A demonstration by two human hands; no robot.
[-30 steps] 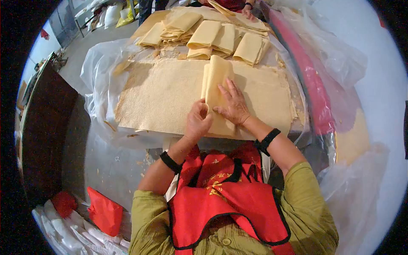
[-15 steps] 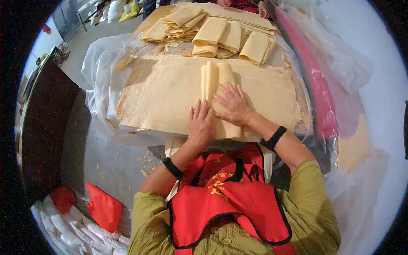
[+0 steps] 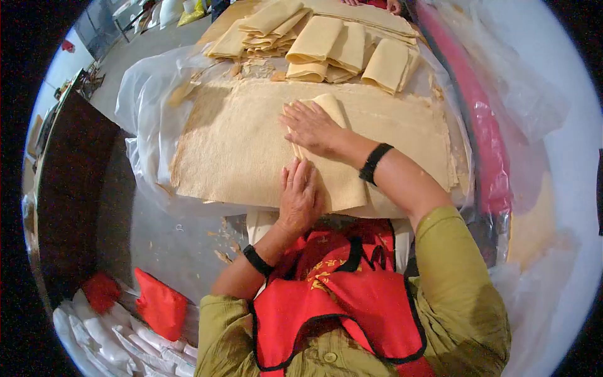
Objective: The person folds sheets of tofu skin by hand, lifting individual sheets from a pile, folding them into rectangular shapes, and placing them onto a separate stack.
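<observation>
A pale yellow sheet that looks like tofu skin (image 3: 339, 179) is folded over itself in the middle of a flat stack of similar sheets (image 3: 229, 141). My right hand (image 3: 312, 129) lies flat across the upper left edge of the folded part, fingers pointing left. Below it, my left hand (image 3: 301, 196) rests on the sheets by the lower left of the fold, its fingers extended and slightly bent. Neither hand grips anything. Part of the left fold edge is hidden under my right hand.
Behind the stack lie folded sheet bundles (image 3: 314, 41), with more bundles (image 3: 392, 65) to the right. Clear plastic (image 3: 147, 94) drapes over the left edge. A pink plastic-covered strip (image 3: 483, 125) runs along the right. Another person's hand (image 3: 394, 6) shows at the far edge.
My right hand has moved left and up onto the fold's left edge. The narrow upright pleats there are now pressed down or covered. My left hand stays nearly in place.
</observation>
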